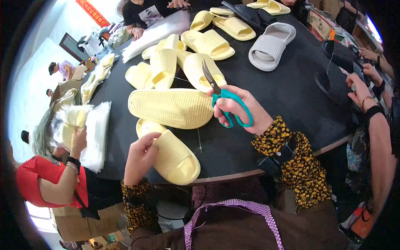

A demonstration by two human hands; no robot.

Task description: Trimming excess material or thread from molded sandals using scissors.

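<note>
My left hand (141, 157) is closed on a pale yellow slide sandal (177, 156) at the table's near edge, gripping it by the strap's left side. In my right hand (239, 106) is a pair of scissors (243, 111) with teal handles; the dark blades point up and away, looking nearly together. Below the blades, a yellow sandal (171, 108) lies with its ribbed sole facing up, just beyond the held one. More yellow sandals (204, 68) are grouped behind it. A thin thread (199, 139) lies on the dark table by the held sandal.
A grey sandal (273, 46) sits toward the back right, near black sandals (250, 16). Clear plastic bags (160, 31) are at the far side, and another stack (96, 137) at left. Co-workers' hands handle a bagged sandal (71, 129) at left and black sandals (333, 79) at right.
</note>
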